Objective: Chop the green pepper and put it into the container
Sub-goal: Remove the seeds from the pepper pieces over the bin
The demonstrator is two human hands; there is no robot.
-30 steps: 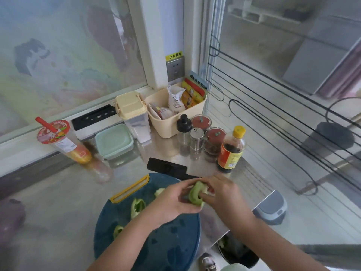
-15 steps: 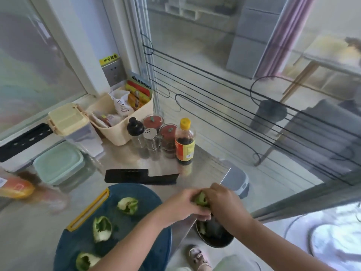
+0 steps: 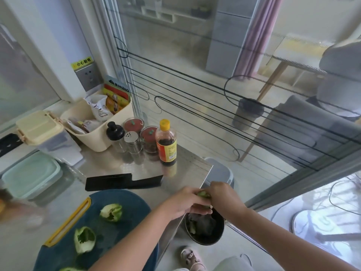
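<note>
Progress: We judge the task to be at an early stage. Three opened pepper pieces (image 3: 111,213) lie on the blue cutting board (image 3: 127,198), hollowed but not chopped.
Pepper in hand: A fourth green pepper piece (image 3: 204,194) is held between both hands, out past the table (image 3: 187,167) edge and above the black bin (image 3: 206,243) on the floor.
Left fingers: The left hand (image 3: 183,202) cups the piece from below, its fingers (image 3: 201,211) curled round it in a grip.
Right fingers: The right hand (image 3: 226,198) has its fingers (image 3: 212,189) bent onto the top of the same piece. We take this to be a pinch, but the hands hide exactly where they touch.
Step in hand: We judge this to be stripping seeds or core into the bin, which already holds green scraps.
Knife: The black knife (image 3: 123,181) lies flat on the table just beyond the board, with no hand on it.
Container: The pale green container (image 3: 31,175) sits at the table's left, well apart from the hands, with its lid on. We see no pepper in it.
Left to do: All the cutting, then opening the container and filling it.
</note>
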